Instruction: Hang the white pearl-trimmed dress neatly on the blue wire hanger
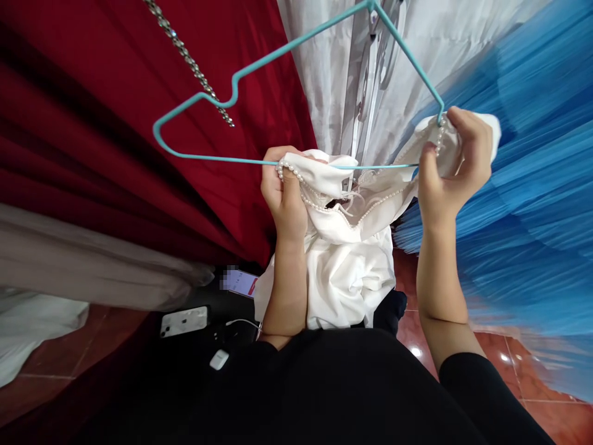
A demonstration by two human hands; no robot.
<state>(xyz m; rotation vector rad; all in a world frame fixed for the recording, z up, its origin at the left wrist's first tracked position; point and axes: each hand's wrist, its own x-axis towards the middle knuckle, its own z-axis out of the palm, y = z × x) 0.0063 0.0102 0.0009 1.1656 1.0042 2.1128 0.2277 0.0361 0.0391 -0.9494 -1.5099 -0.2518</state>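
Observation:
A white dress (352, 272) with pearl-bead trim along its neckline hangs down in front of my body. My left hand (288, 191) pinches its left shoulder part, thumb on the beaded edge. At the right, my right hand (456, 161) grips the other shoulder part, thumb and fingers closed on the fabric and a pearl strap near the hanger's end. A light teal hanger (273, 57) runs across above the dress. Its lower bar passes behind or through the white cloth; its right corner meets the beaded strap, while the left corner sticks out bare.
Red fabric (231, 167) fills the left, with a jewelled strand (189, 59) before it. Blue tulle (532, 185) hangs close on the right, white garments (319, 55) behind. A phone (184, 321), a lit screen (241, 282) and a white earbud case (219, 359) lie at lower left.

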